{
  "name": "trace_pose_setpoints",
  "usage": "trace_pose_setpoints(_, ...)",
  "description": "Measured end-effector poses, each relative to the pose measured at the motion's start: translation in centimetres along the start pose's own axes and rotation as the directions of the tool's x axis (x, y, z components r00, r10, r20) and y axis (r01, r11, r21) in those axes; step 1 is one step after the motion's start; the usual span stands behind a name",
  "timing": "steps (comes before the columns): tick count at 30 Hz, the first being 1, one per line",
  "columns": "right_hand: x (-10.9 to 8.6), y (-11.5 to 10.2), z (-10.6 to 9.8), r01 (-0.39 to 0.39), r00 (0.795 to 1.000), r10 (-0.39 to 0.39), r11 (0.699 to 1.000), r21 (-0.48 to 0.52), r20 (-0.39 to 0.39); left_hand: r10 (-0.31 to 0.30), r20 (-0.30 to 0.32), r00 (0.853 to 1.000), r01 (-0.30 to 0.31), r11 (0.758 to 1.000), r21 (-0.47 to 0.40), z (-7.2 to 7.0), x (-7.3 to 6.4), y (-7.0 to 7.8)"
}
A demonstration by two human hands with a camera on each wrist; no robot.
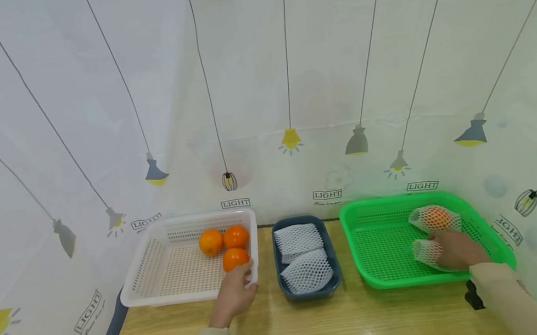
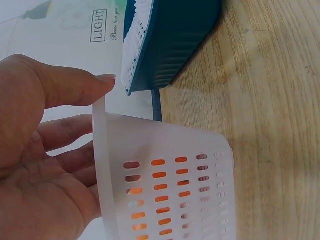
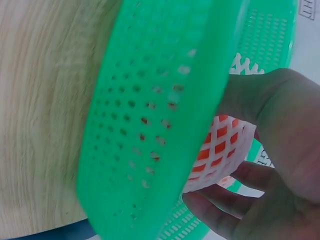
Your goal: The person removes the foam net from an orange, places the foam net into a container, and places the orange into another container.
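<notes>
My left hand (image 1: pixel 236 293) reaches over the near right corner of a white basket (image 1: pixel 133 293), its fingers by the nearest of three oranges (image 1: pixel 235 258). In the left wrist view the thumb is at the basket's rim (image 2: pixel 101 165) and the fingers are partly hidden behind it. Inside a green basket (image 1: pixel 381 282), my right hand (image 1: pixel 457 250) holds an orange in a white foam net (image 3: pixel 220 150), thumb on one side and fingers on the other. Another netted orange (image 1: pixel 436 219) lies just behind that hand.
Between the baskets stands a dark blue tub (image 1: pixel 308 296) with white foam nets (image 1: pixel 306 271) in it. All three containers stand on a wooden table (image 1: pixel 316 328) against a wall covering (image 1: pixel 258 80) printed with lamps.
</notes>
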State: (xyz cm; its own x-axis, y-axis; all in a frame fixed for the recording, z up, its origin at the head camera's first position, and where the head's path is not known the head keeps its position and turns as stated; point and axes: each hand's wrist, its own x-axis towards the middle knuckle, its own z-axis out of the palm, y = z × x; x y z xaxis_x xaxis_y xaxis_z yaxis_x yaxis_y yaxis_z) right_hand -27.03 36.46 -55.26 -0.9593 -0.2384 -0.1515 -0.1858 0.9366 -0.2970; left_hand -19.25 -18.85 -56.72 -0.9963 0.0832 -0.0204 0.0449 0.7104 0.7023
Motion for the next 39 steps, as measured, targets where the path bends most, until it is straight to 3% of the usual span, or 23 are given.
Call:
trace_pose_setpoints(14, -0.9, -4.1, 0.0, 0.104, 0.994, -0.098, 0.984, 0.141, -0.051, 0.04, -0.016, 0.999, -0.04, 0.999, 0.019, 0.1, -0.2, -0.5)
trace_pose_setpoints(26, -0.6, -7.2, 0.3, 0.185, 0.982, -0.173, 0.967, 0.176, -0.082, 0.024, -0.017, 1.0, -0.024, 1.0, 0.005, 0.1, -0.3, -0.4)
trace_pose_setpoints(39, -1.3, -10.9, -0.9, 0.204, 0.978, -0.183, 0.943, 0.262, -0.104, 0.023, -0.01, 1.0, -0.023, 1.0, 0.019, 0.0, -0.1, -0.2)
